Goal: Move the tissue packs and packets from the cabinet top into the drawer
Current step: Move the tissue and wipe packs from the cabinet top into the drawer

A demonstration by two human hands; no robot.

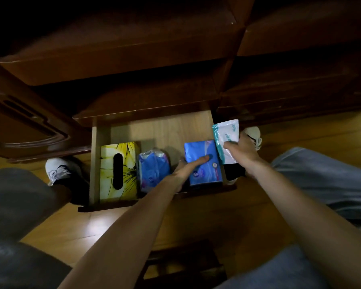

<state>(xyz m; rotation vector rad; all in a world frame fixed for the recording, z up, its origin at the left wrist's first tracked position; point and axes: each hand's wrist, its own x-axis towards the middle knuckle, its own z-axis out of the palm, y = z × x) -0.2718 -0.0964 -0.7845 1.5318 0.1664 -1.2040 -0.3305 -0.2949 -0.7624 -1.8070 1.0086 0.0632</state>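
Observation:
The open wooden drawer (161, 130) holds a yellow tissue box (124, 163) at its left and a blue soft tissue pack (152, 167) beside it. My left hand (188, 167) grips a blue tissue pack (204, 161) at the drawer's right side, thumb on top. My right hand (241, 152) holds a white and teal packet (225, 138) upright over the drawer's right edge, next to the blue pack.
Dark wooden cabinet fronts (133, 49) rise above the drawer, with a carved door (25, 126) at the left. My knees and white shoes (58, 170) flank the drawer on a wooden floor (104, 226). A dark stool edge (181, 263) lies between my legs.

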